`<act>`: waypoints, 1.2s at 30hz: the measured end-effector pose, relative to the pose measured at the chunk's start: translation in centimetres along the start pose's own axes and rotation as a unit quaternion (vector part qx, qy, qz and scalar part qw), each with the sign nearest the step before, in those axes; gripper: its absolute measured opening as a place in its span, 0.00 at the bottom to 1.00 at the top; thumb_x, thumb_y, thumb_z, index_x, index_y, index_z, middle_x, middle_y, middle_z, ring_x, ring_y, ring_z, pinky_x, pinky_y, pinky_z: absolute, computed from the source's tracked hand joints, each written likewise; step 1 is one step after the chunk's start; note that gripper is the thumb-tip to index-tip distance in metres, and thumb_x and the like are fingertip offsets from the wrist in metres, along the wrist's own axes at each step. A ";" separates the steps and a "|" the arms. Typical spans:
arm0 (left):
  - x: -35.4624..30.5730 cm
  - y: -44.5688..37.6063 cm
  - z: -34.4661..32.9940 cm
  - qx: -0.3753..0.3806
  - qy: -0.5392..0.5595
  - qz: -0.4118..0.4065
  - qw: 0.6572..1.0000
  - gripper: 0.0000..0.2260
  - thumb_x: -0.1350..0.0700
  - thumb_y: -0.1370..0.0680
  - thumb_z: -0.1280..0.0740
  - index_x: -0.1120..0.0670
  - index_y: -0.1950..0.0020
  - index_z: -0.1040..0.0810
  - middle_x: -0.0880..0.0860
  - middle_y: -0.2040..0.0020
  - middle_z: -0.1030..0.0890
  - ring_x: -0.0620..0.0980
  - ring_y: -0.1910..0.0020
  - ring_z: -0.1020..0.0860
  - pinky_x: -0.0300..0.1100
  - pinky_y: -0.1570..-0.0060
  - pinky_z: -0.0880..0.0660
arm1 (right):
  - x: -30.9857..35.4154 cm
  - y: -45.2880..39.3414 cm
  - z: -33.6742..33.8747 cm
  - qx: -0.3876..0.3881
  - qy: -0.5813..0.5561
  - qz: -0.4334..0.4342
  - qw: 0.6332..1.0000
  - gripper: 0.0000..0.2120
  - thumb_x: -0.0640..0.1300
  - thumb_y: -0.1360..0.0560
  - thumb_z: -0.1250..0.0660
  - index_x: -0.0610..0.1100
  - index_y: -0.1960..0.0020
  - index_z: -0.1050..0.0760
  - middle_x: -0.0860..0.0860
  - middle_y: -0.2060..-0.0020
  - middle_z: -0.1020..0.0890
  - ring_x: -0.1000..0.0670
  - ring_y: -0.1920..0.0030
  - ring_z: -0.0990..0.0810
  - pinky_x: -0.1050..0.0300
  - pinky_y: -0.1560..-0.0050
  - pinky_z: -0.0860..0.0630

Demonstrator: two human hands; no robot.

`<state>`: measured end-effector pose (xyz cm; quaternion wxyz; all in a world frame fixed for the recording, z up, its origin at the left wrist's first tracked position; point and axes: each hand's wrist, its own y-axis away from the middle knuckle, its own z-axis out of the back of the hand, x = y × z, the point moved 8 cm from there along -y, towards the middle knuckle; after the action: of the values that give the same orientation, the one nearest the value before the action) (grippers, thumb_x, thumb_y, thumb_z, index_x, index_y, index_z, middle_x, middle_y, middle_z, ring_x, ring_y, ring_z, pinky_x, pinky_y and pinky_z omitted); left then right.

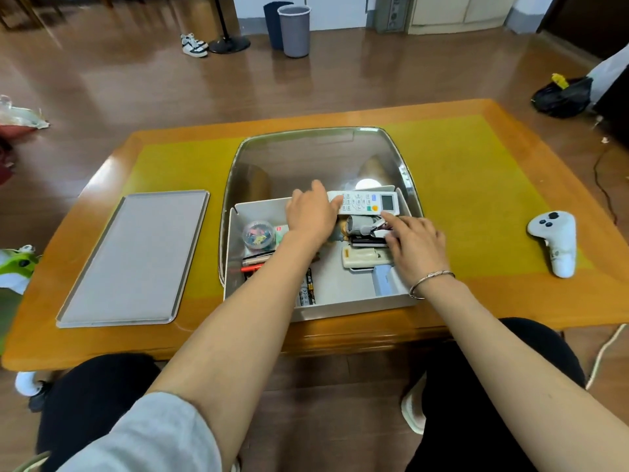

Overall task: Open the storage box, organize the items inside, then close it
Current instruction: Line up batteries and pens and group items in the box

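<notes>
The white storage box [340,306] sits open on the counter [476,185], and its grey lid [134,257] lies flat to the left. The left hand [311,216] holds the end of a white remote control [369,202] at the back of the box, fingers curled on it. The right hand [417,241] rests on small things inside; its fingers look bent, but I cannot tell if they hold anything. 2 batteries [306,287] lie near the front.
</notes>
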<state>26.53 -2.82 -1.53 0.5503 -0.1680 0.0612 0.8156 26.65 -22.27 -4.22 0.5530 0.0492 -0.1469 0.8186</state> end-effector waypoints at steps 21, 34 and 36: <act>3.4 2.9 4.6 -0.048 0.333 0.050 0.941 0.08 0.54 0.21 0.35 0.55 0.56 0.31 0.46 0.63 0.28 0.43 0.63 0.29 0.29 0.68 0.33 | 0.3 0.6 0.8 -0.002 0.023 -0.003 1.000 0.28 0.49 0.23 0.39 0.51 0.25 0.45 0.49 0.33 0.31 0.46 0.30 0.38 0.39 0.27 0.52; 4.4 10.9 2.0 0.078 0.450 0.012 0.889 0.03 0.56 0.20 0.36 0.49 0.48 0.29 0.47 0.43 0.21 0.40 0.45 0.22 0.30 0.56 0.24 | 4.5 0.0 3.0 0.071 -0.407 -0.011 0.910 0.11 0.48 0.20 0.42 0.42 0.43 0.30 0.44 0.53 0.18 0.60 0.73 0.25 0.68 0.71 0.28; 4.8 11.2 1.5 0.096 0.434 0.008 0.896 0.04 0.56 0.20 0.35 0.49 0.48 0.29 0.48 0.43 0.20 0.41 0.46 0.22 0.31 0.57 0.24 | 4.3 0.5 2.7 0.082 -0.461 -0.018 0.884 0.08 0.43 0.20 0.40 0.41 0.44 0.29 0.43 0.55 0.19 0.60 0.76 0.26 0.67 0.72 0.27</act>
<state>14.28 -2.53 -2.68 0.4764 -0.4511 0.3728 0.6561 24.33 -19.38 -0.67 0.4316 0.4685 -0.3164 0.7029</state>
